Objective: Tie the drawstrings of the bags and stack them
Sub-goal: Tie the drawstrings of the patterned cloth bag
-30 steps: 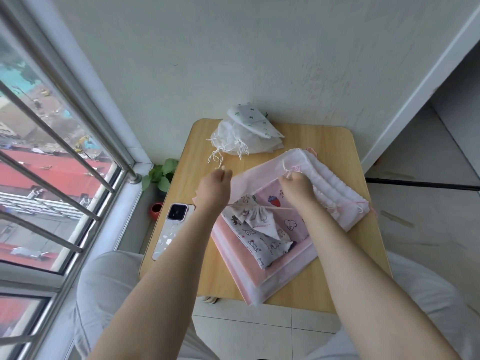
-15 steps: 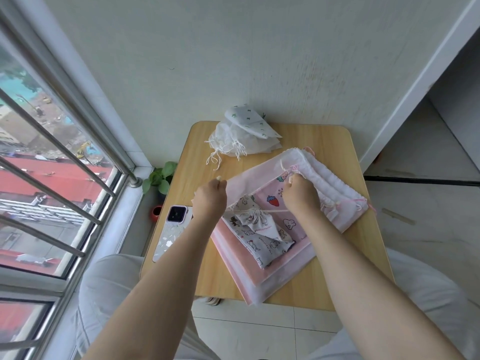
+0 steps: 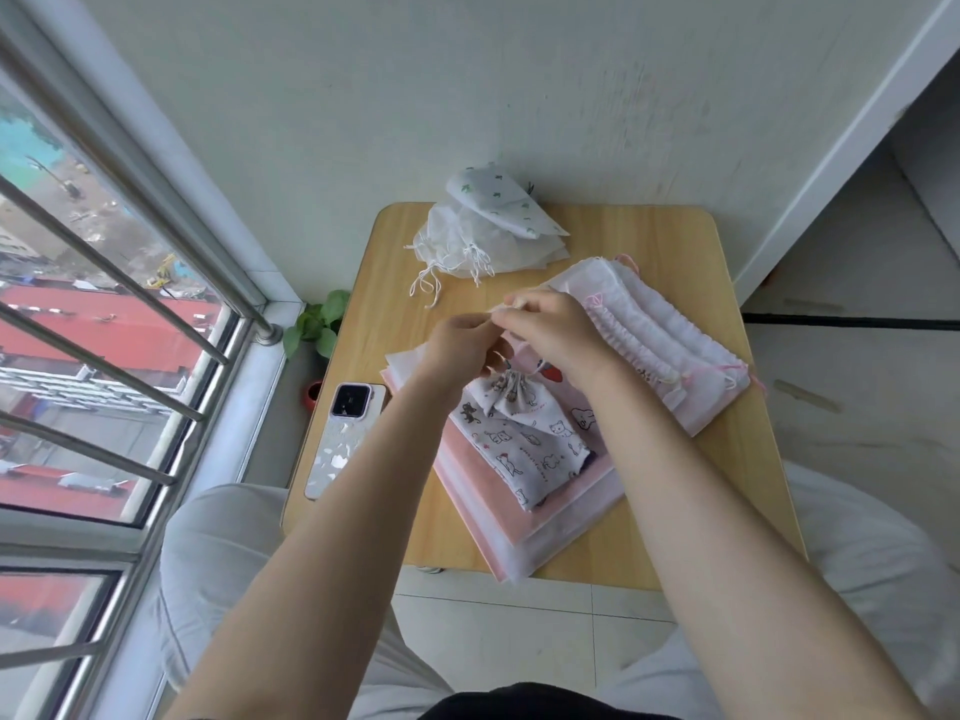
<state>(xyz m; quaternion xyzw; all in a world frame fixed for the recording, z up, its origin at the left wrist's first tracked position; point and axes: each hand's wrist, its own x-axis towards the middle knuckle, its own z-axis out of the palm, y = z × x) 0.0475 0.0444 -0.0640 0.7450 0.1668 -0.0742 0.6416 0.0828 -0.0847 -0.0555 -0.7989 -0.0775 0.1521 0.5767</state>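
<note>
1. Grey printed cloth is what I see first: the small cat-print bag (image 3: 519, 439) lies on top of the pink bag stack (image 3: 524, 511) near the middle of the wooden worktop (image 3: 670, 241), its gathered mouth pointing away from me.
2. My left hand (image 3: 460, 348) and right hand (image 3: 553, 332) meet just above that mouth, fingers curled and pinching the thin drawstring (image 3: 501, 311) between them.
3. My hands and forearms cover the bag's neck and part of the stack, so I cannot tell how the cord is looped.
4. Right of the hands, several white bags with pink cords (image 3: 670, 350) lie gathered, overlapping the stack's far edge.
5. At the far edge of the worktop sits a heap of white bags (image 3: 493, 236) with loose white strings, one with green print on top.
6. A phone (image 3: 345, 439) lies face down on the left edge.
7. Beyond that edge, a small green plant (image 3: 317, 324) in a red pot stands by the barred window (image 3: 130, 324).
</note>
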